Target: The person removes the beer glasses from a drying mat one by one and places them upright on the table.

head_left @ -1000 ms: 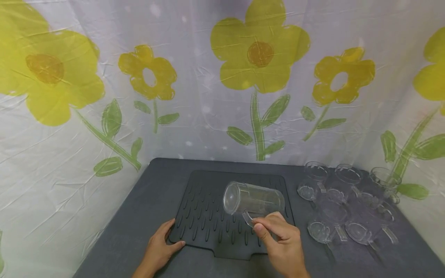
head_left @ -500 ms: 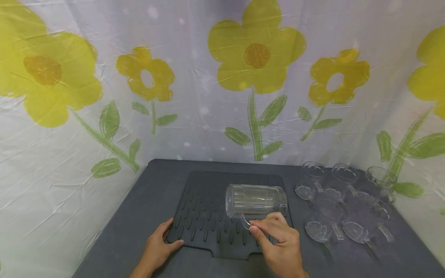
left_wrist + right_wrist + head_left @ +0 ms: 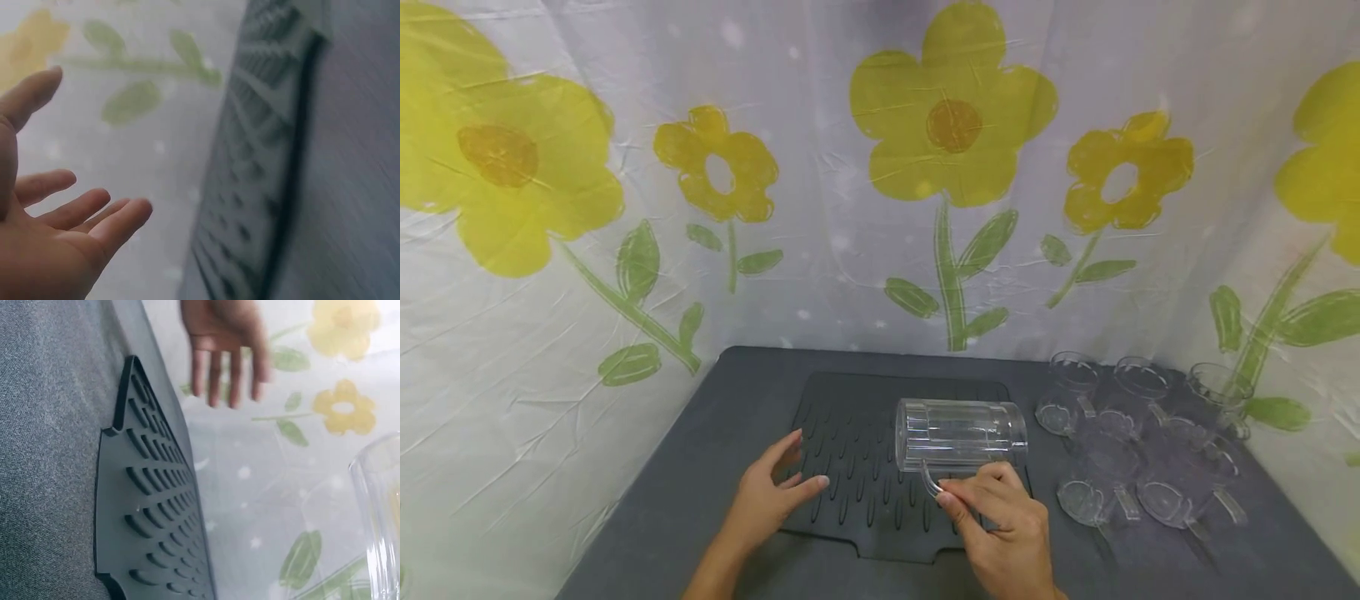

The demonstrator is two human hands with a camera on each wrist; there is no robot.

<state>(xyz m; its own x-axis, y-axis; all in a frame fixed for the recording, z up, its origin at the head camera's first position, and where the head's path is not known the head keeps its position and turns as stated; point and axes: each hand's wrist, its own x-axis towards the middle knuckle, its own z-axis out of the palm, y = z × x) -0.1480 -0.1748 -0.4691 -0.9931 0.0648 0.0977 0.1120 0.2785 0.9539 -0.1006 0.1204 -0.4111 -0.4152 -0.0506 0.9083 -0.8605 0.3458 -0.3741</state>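
Observation:
My right hand point(image 3: 1011, 525) pinches the handle point(image 3: 931, 482) of a clear mug point(image 3: 962, 433) between thumb and fingers. The mug lies on its side in the air, above the right part of a dark ridged drying mat point(image 3: 872, 546). Over the mat's left part hovers my left hand point(image 3: 767, 500), fingers spread and holding nothing. The left wrist view has that hand point(image 3: 69, 244) with its fingers apart, away from the mat point(image 3: 250, 162). In the right wrist view the mug point(image 3: 378, 537) is cut off at the right edge, and the right hand is out of sight.
Several clear mugs with handles point(image 3: 1086, 500) stand in rows at the right of the dark grey table point(image 3: 677, 467). Behind and at both sides hangs a pale curtain point(image 3: 820, 283) printed with yellow flowers.
My left hand has let go of the mat's left edge and risen to the right over it. The mug in my right hand has turned to lie more level and shifted slightly right.

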